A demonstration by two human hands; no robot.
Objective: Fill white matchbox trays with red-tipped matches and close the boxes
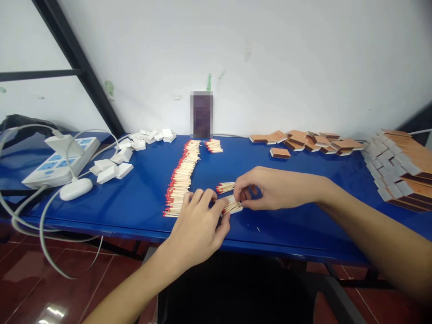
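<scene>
A small white matchbox tray point(238, 209) with red-tipped matches point(231, 207) in it sits at the front of the blue table. My left hand point(199, 225) grips its left end between thumb and fingers. At the tray's right end, the fingers of my right hand point(254, 191) are curled and pinched; whether they also hold match ends is hidden. Just behind the tray lies a small bundle of matches point(226, 187). A long row of matches point(182, 180) runs back from my left hand, heads to the left. Another small bunch point(214, 146) lies near the wall.
White empty trays point(124, 155) are scattered at the back left, near a power strip point(64, 162) with a plug and loose cables. Brown matchbox sleeves point(303, 140) lie at the back right. Stacked matchboxes point(401, 166) stand far right. A blurred dark rectangle point(201, 114) leans on the wall.
</scene>
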